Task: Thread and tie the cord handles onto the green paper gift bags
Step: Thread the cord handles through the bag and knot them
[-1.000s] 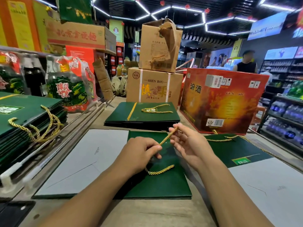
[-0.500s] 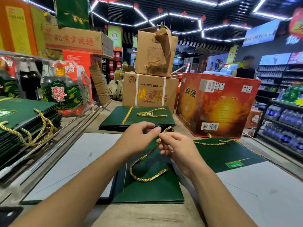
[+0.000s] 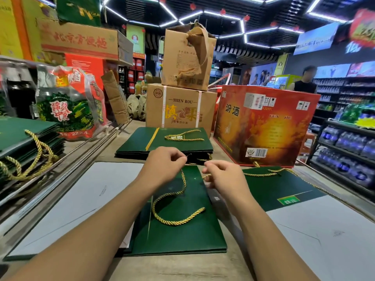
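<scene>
A flat green paper gift bag lies on the table in front of me. A gold twisted cord loops across it, one free end lying on the bag. My left hand pinches the cord's upper end, its dark tip poking out between the fingertips above the bag's top edge. My right hand is curled beside it at the bag's top right corner, with a short piece of gold cord showing at its fingers.
A pile of green bags with cord handles lies just beyond my hands, another pile at left. More flat bags and loose cords lie at right. Cardboard boxes and a red carton stand behind. White sheets flank the bag.
The two hands met above the bag, then drew slightly apart. The cord's loop lengthened over the bag as my left hand rose toward the top edge with the cord end.
</scene>
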`<state>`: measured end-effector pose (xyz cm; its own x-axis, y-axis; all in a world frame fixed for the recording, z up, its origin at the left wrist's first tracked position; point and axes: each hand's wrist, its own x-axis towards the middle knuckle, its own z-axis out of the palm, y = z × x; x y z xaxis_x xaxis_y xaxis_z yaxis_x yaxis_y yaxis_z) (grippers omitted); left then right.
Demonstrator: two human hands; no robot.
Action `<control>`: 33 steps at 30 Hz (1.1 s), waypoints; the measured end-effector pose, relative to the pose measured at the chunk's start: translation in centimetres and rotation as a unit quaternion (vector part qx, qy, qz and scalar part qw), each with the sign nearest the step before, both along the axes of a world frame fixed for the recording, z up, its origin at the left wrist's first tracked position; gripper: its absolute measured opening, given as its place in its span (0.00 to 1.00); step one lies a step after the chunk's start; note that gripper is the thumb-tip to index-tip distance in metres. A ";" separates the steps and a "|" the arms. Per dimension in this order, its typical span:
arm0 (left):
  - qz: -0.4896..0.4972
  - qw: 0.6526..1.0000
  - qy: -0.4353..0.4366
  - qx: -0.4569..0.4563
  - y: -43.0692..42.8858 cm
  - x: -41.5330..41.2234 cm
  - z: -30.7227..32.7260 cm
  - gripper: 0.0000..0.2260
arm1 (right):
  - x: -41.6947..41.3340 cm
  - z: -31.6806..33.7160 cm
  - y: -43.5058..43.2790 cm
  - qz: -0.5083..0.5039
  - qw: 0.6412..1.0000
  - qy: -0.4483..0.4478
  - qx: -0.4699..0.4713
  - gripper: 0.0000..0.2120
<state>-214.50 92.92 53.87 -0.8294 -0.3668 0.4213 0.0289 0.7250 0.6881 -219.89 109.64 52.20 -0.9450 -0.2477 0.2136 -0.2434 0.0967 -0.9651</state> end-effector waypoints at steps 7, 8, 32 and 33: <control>0.006 0.994 -0.054 -0.092 -0.1 -0.3 -0.8 0.10 | -2.3 0.9 -1.1 -0.023 0.946 0.030 0.321 0.12; 0.002 0.993 -0.061 -0.103 0.1 -0.3 -0.9 0.10 | -2.6 1.3 -1.5 -0.022 0.928 0.036 0.370 0.12; 0.013 0.987 -0.010 -0.161 1.0 -1.3 -1.2 0.09 | -2.2 0.8 -2.2 0.010 0.992 -0.124 0.032 0.06; 0.015 0.986 -0.011 -0.168 1.1 -1.4 -1.1 0.09 | -2.1 0.8 -2.2 0.010 0.993 -0.115 0.031 0.06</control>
<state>-215.94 93.98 52.76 -0.8306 -0.2336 0.5055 -0.0072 0.9122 0.4097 -222.03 107.46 53.04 -0.9620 -0.2721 -0.0232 -0.0199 0.1547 -0.9878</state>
